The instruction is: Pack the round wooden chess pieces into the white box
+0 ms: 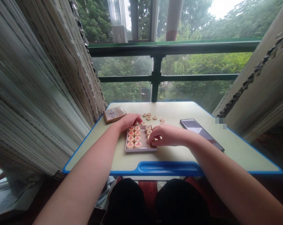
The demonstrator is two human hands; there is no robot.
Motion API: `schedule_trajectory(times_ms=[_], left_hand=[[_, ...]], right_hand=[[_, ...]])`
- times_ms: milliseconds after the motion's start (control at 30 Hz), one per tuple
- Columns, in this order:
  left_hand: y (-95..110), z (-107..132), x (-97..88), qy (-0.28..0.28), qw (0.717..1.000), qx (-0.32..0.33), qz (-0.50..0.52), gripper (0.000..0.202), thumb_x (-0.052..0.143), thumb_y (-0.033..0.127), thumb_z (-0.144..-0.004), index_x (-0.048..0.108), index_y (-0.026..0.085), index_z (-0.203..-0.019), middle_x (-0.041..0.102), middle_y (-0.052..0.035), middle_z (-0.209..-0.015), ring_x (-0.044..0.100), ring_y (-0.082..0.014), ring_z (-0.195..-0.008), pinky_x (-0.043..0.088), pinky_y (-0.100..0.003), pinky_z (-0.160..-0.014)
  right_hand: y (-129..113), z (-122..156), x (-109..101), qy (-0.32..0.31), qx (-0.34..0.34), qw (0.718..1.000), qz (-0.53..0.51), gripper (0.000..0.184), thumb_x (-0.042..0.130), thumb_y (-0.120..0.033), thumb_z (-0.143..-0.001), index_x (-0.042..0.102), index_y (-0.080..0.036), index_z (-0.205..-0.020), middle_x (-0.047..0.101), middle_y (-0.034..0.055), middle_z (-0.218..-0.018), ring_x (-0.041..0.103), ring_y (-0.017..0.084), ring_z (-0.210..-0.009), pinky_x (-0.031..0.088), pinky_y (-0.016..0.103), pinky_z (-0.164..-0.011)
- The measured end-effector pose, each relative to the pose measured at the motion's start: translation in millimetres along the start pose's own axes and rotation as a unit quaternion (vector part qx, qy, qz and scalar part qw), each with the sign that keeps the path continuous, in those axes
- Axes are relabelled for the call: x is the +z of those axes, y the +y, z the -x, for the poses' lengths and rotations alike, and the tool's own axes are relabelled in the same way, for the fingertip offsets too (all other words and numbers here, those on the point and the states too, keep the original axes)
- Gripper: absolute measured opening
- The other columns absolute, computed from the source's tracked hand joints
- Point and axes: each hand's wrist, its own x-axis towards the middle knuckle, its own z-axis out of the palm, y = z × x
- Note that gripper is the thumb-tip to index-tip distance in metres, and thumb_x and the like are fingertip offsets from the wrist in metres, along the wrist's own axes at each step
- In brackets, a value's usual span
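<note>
A shallow white box tray (144,149) on the table holds round wooden Chinese chess pieces. Two columns of red-marked pieces (133,138) fill its left side, and dark-marked pieces (148,127) stand in a column on the right. My right hand (163,135) reaches over the right rim, fingers closed on a Chinese chess piece (152,146) at the near right corner. The hand partly hides that column. My left hand (131,119) rests at the far left corner of the tray, fingers loosely bent and slightly apart, with no piece visible in them.
Several loose pieces (154,117) lie beyond the tray. A patterned box lid (114,114) is at the far left, and a phone (201,133) lies to the right. The blue-edged table (92,156) has a blue trough (169,168) in front; curtains (66,62) hang beside it.
</note>
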Motion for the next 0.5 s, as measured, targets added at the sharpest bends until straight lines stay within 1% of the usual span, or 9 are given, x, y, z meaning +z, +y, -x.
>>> schedule_trajectory(times_ms=[67,233,400,500], left_hand=[[-0.6,-0.6,-0.3,0.0,1.0,0.001,-0.003,0.04,0.046,0.049,-0.073,0.066,0.014,-0.07,0.064,-0.0068,-0.073,0.047,-0.0143,-0.061,0.036,-0.028,-0.059],[0.6,0.9,0.3,0.008,1.0,-0.001,-0.02,0.041,0.047,0.049,-0.073,0.066,0.013,-0.072,0.064,-0.0069,-0.074,0.047,-0.0141,-0.062,0.037,-0.028,-0.06],[3.8,4.4,1.0,0.014,1.0,-0.005,-0.019,0.04,0.048,0.049,-0.072,0.066,0.013,-0.072,0.064,-0.0064,-0.074,0.047,-0.0138,-0.063,0.037,-0.027,-0.06],[3.5,4.8,0.0,0.006,1.0,-0.008,-0.015,0.04,0.051,0.05,-0.071,0.066,0.013,-0.073,0.063,-0.0063,-0.075,0.047,-0.0138,-0.063,0.037,-0.027,-0.06]], right_hand=[[-1.2,-0.1,0.1,0.011,0.005,1.0,0.005,0.021,0.057,-0.012,-0.07,0.072,-0.018,-0.083,0.063,0.0017,-0.073,0.048,0.009,-0.061,0.035,0.021,-0.057],[0.4,-1.0,1.5,0.031,-0.018,0.999,0.001,0.018,0.056,-0.011,-0.07,0.071,-0.017,-0.078,0.062,0.002,-0.07,0.048,0.009,-0.06,0.034,0.02,-0.056],[5.8,-1.0,-1.1,0.11,0.026,0.993,0.034,0.018,0.055,-0.016,-0.072,0.069,-0.016,-0.082,0.057,0.0008,-0.064,0.043,0.008,-0.055,0.03,0.021,-0.053],[7.7,-0.7,-2.5,0.106,0.036,0.993,0.039,0.017,0.056,-0.02,-0.072,0.069,-0.016,-0.082,0.054,-0.0003,-0.062,0.041,0.008,-0.053,0.029,0.021,-0.052]])
